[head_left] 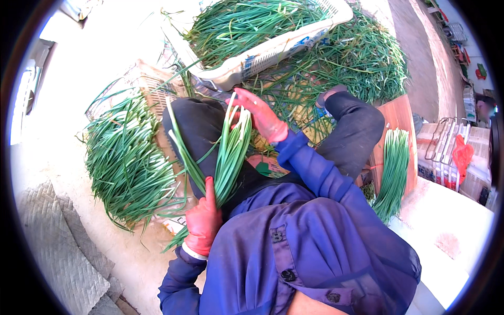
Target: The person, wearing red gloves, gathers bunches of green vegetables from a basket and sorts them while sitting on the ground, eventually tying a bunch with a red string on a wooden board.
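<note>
Over my lap, a loose bunch of long green chives [231,155] lies with its pale stem ends pointing away from me. My left hand [203,223], in a red glove, is closed around the lower leafy part, its index finger stretched along the stalks. At the pale ends, my red-gloved right hand [266,119] has its fingers about the stems; part of that grip is hidden behind them. A few stalks [184,149] splay off to the left of the bunch. Beside my left knee is a large heap of chives [123,163], pale ends mostly turned right.
Ahead stands a white plastic crate [231,76] filled with chives. A tangled green pile [367,63] spreads to its right. A neat bunch [394,173] leans on a wooden board [412,142] at my right. Farther right are a metal rack [446,139] and a red bag [462,157].
</note>
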### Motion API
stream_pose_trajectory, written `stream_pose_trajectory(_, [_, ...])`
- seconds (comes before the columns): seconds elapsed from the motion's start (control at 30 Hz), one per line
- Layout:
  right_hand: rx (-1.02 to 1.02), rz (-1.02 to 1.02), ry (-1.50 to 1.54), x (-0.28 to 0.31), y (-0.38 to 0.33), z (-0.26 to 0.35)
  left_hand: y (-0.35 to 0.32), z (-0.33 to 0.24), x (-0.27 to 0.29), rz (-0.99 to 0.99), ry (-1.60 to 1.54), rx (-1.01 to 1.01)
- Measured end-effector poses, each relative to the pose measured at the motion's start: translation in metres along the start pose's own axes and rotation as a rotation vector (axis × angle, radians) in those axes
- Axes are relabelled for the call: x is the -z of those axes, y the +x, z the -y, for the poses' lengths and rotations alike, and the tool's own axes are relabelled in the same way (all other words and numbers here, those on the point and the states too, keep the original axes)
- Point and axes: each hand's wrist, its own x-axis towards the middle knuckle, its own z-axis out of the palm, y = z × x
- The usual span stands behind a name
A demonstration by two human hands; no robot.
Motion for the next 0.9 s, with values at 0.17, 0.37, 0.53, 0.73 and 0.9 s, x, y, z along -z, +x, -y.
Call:
stream_pose_trajectory(0.17, [-0.026,0.001,-0.274,-0.034,0.024,0.016,-0.002,-0.001,0.033,0.007,-0.193,-0.107])
stream_pose_trajectory(0.37, [0.027,-0.032,-0.241,-0.029,0.011,0.008,0.014,0.018,0.051,-0.517,-0.889,-0.033])
stream_pose_trajectory(0.53, [0.062,0.008,-0.262,-0.044,0.007,0.015,0.068,0.009,0.057,-0.673,-0.882,0.182])
stream_pose_trajectory(0.73, [0.112,0.051,-0.252,-0.044,0.002,0.021,0.096,-0.006,0.059,-0.738,-0.448,-0.021])
stream_pose_trajectory(0.9, [0.055,0.118,-0.233,-0.038,-0.009,0.027,0.086,-0.031,0.052,-0.473,-0.672,-0.193])
